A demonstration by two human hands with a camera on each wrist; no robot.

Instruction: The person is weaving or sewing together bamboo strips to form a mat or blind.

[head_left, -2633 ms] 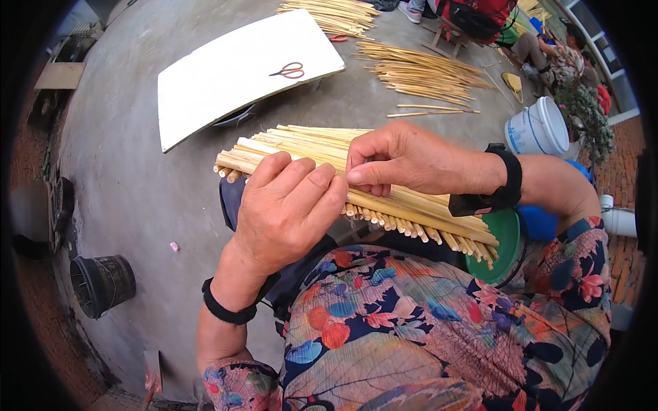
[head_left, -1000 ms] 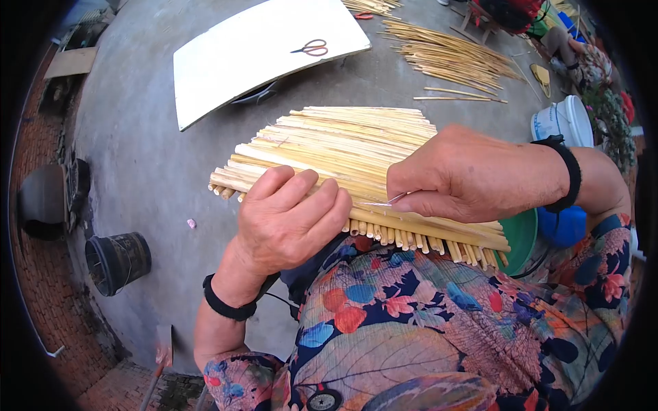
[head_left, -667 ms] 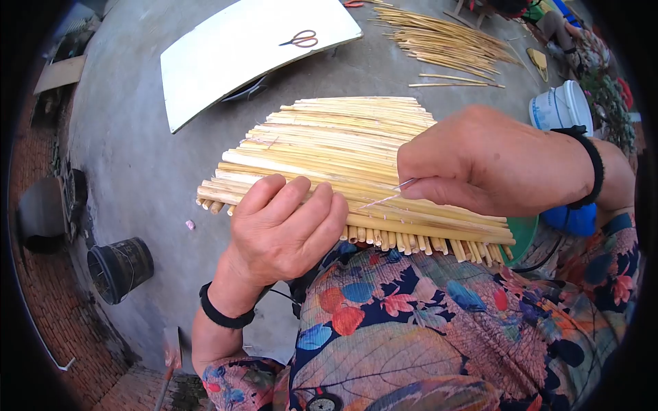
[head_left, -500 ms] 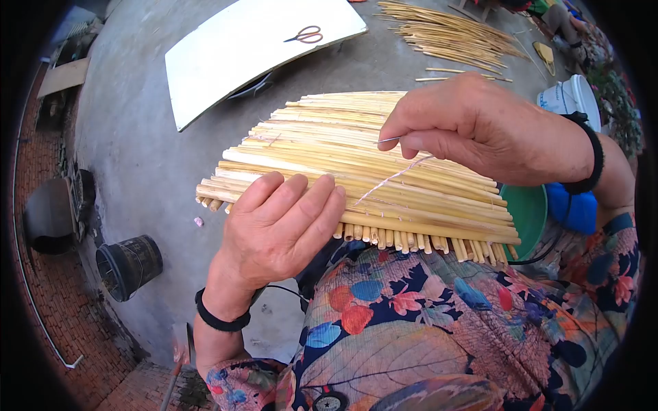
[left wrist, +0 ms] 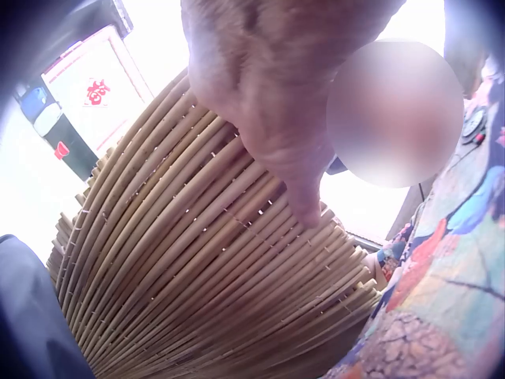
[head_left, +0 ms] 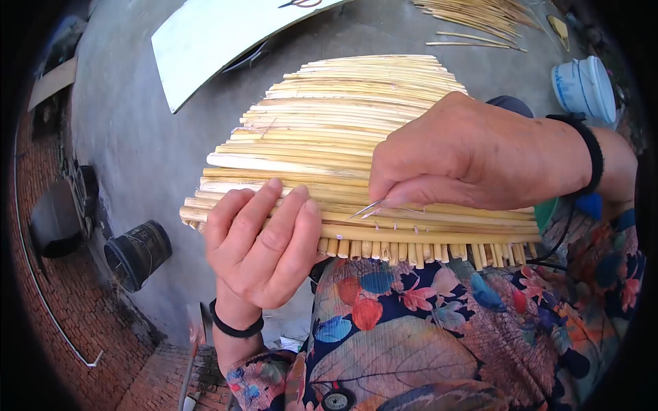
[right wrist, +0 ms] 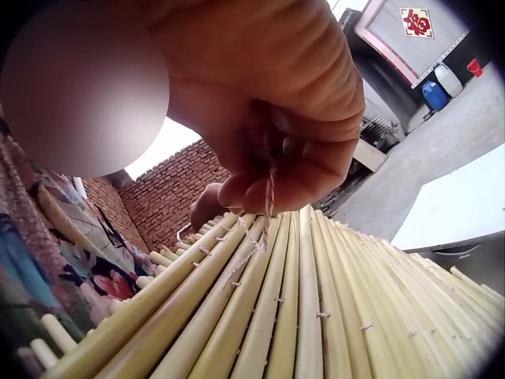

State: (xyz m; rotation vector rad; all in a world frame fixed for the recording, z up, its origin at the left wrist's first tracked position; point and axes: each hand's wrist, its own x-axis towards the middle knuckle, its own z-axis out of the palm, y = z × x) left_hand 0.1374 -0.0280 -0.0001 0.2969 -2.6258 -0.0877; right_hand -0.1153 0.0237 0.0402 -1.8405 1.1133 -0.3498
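A fan-shaped mat of pale plant stalks (head_left: 329, 137), sewn together with rows of small stitches, lies across the person's lap. My left hand (head_left: 264, 246) grips its near left part, fingers over the top; in the left wrist view the thumb (left wrist: 306, 201) presses the other face. Between thumb and forefinger, my right hand (head_left: 456, 161) pinches a thin metal needle (head_left: 365, 208), its tip at the thick stalks of the near edge. Pinkish-white twisted thread (right wrist: 270, 197) runs from the right fingers down to the stalks in the right wrist view.
Ahead stands a white board (head_left: 219, 44) with scissors (head_left: 299, 3) on it. Loose stalks (head_left: 473, 20) lie on the concrete beyond. A black bucket (head_left: 137, 253) stands at left, a white bucket (head_left: 585, 89) at right. A green basin (head_left: 545, 214) is mostly hidden beneath the mat.
The right hand drew the thread up and away from the mat, then came back down with the needle tip at the stalks. The left hand shifted slightly left. The head view tilted downward.
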